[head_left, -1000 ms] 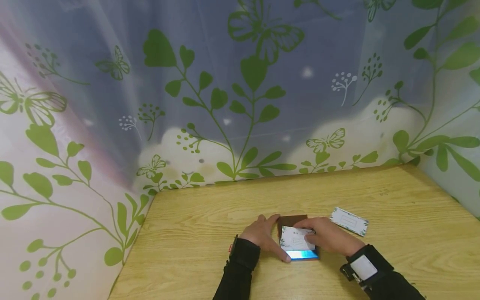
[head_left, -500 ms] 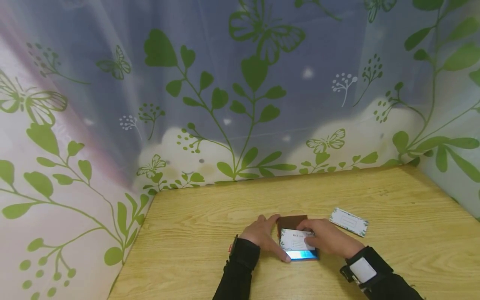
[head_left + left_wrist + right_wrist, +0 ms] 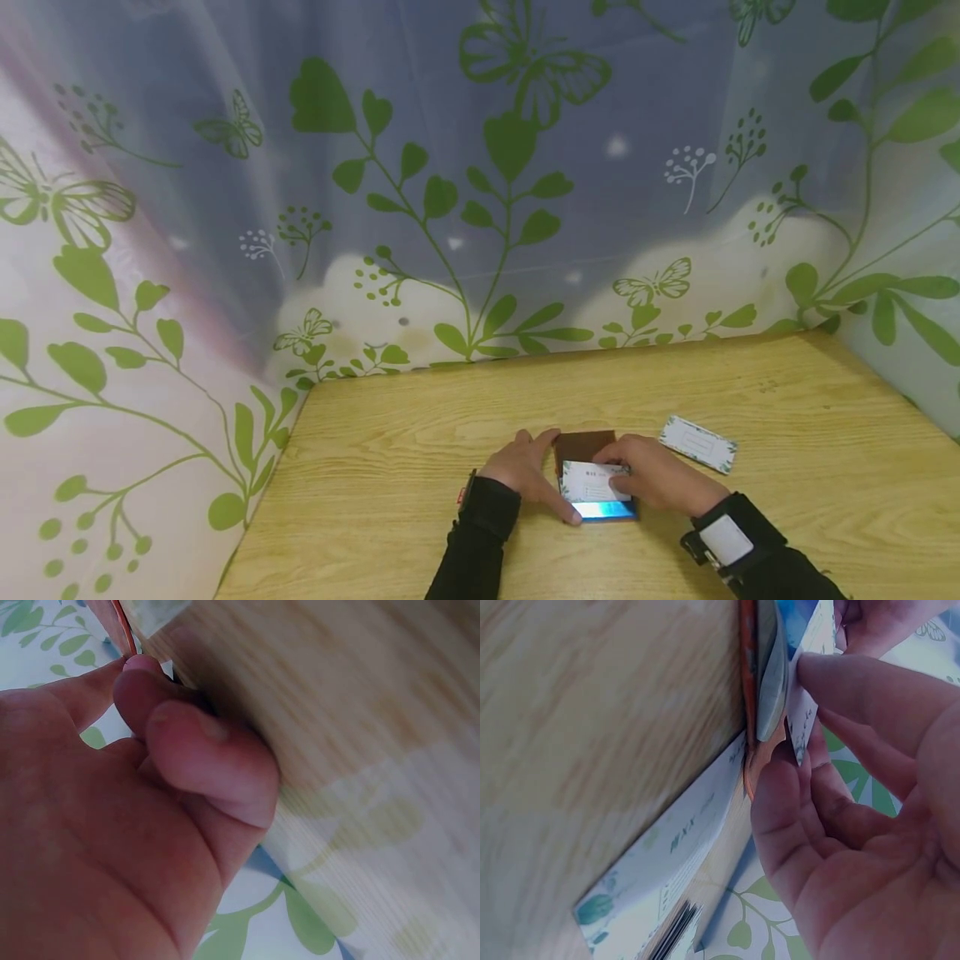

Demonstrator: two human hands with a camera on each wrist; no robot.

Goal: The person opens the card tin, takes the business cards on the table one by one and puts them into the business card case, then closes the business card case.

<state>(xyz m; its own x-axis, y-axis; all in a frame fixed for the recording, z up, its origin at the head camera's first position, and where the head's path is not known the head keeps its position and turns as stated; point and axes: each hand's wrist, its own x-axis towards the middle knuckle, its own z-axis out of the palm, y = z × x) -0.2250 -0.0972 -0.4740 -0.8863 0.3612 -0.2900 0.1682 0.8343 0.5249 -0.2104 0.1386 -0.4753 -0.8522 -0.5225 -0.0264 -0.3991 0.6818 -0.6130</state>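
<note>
A brown card case lies opened out on the wooden table, with a shiny bluish strip along its near side. My left hand holds the case's left side, thumb at the near corner and a finger at the far one. In the left wrist view the case's orange edge meets the fingertips. Between thumb and fingers, my right hand pinches a white leaf-printed card over the case. The right wrist view shows that card edge-on beside a grey metallic flap.
Right of the case, another white card with a leaf border lies on the wooden table. A curtain printed with green leaves and butterflies stands behind the table and along both sides.
The white card in my right hand has slid slightly toward me, baring more of the brown case behind it. My left hand has stayed in place.
</note>
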